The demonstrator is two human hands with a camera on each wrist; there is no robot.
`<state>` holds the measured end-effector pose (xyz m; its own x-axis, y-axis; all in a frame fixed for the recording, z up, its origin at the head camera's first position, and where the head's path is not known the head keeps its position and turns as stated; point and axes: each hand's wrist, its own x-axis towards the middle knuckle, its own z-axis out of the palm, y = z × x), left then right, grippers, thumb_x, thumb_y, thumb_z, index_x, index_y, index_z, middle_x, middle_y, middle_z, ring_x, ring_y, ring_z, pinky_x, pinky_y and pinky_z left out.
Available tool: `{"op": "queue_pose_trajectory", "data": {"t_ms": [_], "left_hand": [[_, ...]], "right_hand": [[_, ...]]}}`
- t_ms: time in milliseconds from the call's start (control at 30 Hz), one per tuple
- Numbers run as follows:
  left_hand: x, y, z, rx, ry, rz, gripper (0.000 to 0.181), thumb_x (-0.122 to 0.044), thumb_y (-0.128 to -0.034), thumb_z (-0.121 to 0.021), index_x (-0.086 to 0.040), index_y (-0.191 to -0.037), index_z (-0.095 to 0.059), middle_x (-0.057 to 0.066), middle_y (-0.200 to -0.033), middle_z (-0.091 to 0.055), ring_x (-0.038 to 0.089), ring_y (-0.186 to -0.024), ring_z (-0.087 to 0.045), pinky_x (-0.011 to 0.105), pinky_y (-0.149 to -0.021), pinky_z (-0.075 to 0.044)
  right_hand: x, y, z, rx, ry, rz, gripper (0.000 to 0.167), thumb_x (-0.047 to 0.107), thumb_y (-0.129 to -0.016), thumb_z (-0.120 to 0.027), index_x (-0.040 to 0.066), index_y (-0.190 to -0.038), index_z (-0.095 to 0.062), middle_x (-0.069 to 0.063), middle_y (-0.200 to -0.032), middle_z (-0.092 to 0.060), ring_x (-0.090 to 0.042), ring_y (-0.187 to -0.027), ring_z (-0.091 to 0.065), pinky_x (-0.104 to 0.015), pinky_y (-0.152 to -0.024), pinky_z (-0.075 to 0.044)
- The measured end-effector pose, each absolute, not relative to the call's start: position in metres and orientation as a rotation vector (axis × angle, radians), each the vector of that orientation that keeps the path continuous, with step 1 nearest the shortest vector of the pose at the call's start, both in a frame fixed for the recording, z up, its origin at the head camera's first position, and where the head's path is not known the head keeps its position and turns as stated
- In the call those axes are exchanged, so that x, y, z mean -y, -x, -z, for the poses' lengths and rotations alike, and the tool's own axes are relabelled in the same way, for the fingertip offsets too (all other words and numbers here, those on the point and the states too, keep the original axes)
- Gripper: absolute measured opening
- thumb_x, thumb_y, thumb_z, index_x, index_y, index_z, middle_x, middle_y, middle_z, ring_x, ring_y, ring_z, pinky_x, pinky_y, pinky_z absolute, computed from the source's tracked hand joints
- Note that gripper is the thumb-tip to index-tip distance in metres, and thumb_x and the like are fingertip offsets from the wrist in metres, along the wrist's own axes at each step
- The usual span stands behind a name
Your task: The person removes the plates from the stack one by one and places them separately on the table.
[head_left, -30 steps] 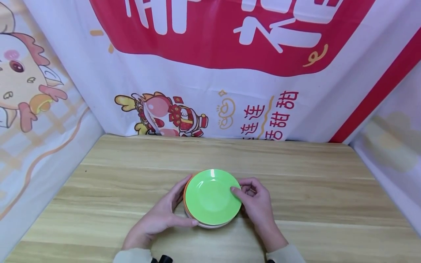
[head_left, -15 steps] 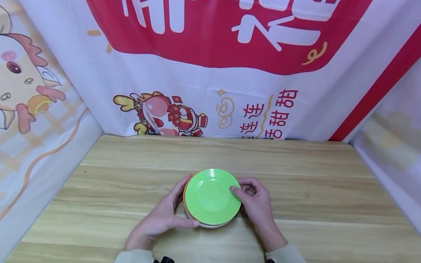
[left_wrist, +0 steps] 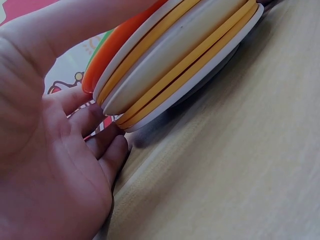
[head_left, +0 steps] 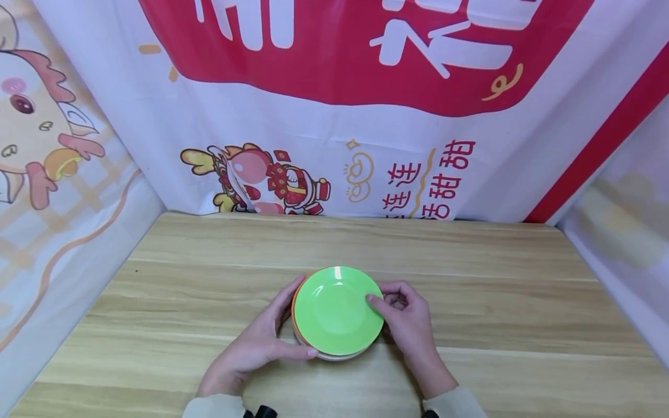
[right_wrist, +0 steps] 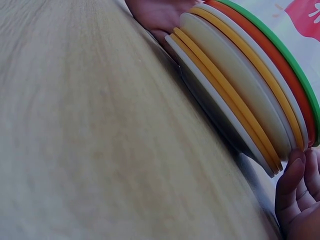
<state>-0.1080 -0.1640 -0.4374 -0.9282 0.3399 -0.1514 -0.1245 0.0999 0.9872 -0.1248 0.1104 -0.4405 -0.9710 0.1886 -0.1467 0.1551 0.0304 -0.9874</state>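
A stack of plates (right_wrist: 250, 82) sits on the table between both hands, a glossy green plate (head_left: 334, 313) on top. Beneath the green one lies an orange plate (left_wrist: 112, 55); white and yellow rims show lower down in the wrist views. The left hand (head_left: 256, 345) holds the stack from the left, its thumb at the front rim and its fingertips against the plate edges. On the right side, the right hand (head_left: 410, 325) pinches the green plate's rim, thumb on top. One of its fingertips touches lower rims in the right wrist view.
The wooden table (head_left: 496, 273) extends around the stack. Printed cloth (head_left: 334, 133) hangs along the back edge, and more cloth (head_left: 63, 203) stands at the left and right sides. Dark wrist-worn gear (head_left: 265, 412) shows at the bottom edge.
Both hands keep the same hold and the stack stays in place. Only a slight shift of the whole head view is visible.
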Motion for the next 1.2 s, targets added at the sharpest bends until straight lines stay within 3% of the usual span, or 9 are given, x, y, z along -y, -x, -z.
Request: {"op": "queue_pose_trajectory", "data": {"t_ms": [333,1200], "left_hand": [[0.1636,0.1100,0.4351,-2.057,-0.191,-1.865,0.120,-0.013,-0.0709,-0.101,-0.036,-0.168,-0.033,-0.011,-0.176,-0.031,0.024,-0.167,-0.020,0.057,-0.138,-0.010],[0.1648,0.1090,0.4396,-2.079,-0.217,-1.842,0.120,-0.015,-0.0738,-0.100,-0.032,-0.169,-0.029,-0.006,-0.178,-0.029,0.028,-0.168,-0.018,0.058,-0.137,-0.008]], "right_hand": [[-0.1118,0.1256,0.4391,2.263,0.357,-2.104,0.033,0.014,-0.087,-0.089,0.003,-0.114,-0.072,0.001,-0.085,-0.061,-0.011,-0.070,-0.054,-0.021,-0.050,-0.046],[-0.1110,0.1270,0.4418,2.255,0.359,-2.126,0.029,0.013,-0.089,-0.086,0.006,-0.113,-0.072,-0.003,-0.087,-0.063,-0.012,-0.063,-0.053,-0.022,-0.049,-0.047]]}}
